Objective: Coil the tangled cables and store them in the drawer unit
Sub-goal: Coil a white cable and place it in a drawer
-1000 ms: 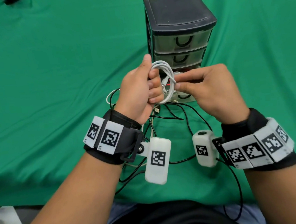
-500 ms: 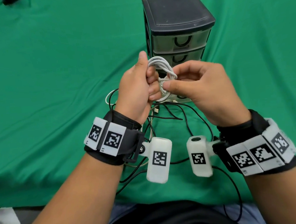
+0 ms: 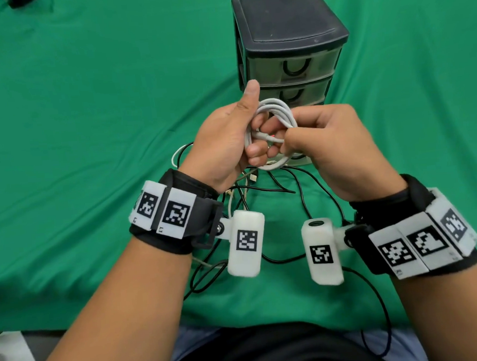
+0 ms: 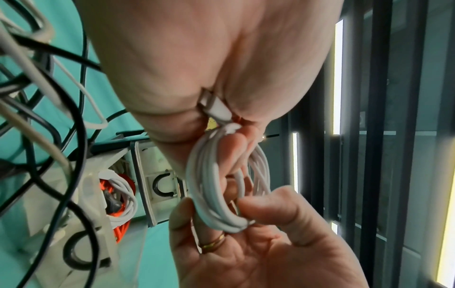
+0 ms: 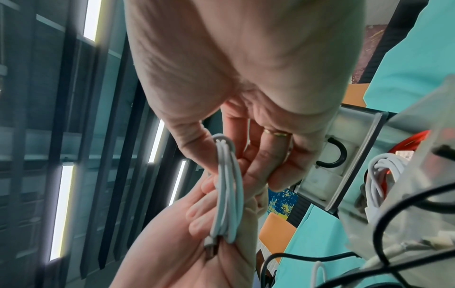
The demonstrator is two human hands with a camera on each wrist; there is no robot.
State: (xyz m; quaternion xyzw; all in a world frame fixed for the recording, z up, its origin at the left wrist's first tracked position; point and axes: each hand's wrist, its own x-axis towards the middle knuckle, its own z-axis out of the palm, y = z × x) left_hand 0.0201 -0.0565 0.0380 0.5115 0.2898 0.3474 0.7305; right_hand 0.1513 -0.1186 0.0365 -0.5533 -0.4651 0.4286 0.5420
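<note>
A coiled white cable point(image 3: 276, 113) point(image 4: 216, 194) point(image 5: 227, 196) is held up in front of the black drawer unit point(image 3: 287, 40). My left hand point(image 3: 229, 144) grips one side of the coil, its plug point(image 4: 213, 106) tucked in the palm. My right hand point(image 3: 327, 144) pinches the other side of the loops between thumb and fingers. Below the hands, tangled black and white cables point(image 3: 274, 186) lie on the green cloth. The unit's bottom drawer point(image 4: 93, 194) stands pulled out, with coiled white and orange cables point(image 4: 120, 196) inside.
The green cloth point(image 3: 87, 105) covers the whole table. A dark object point(image 3: 21, 1) lies at the far left edge. A black cable point(image 3: 379, 311) hangs over the table's near edge by my lap.
My right hand has shifted from pulling the cable end across the coil to pinching the loops. Both hands sit slightly lower and closer together.
</note>
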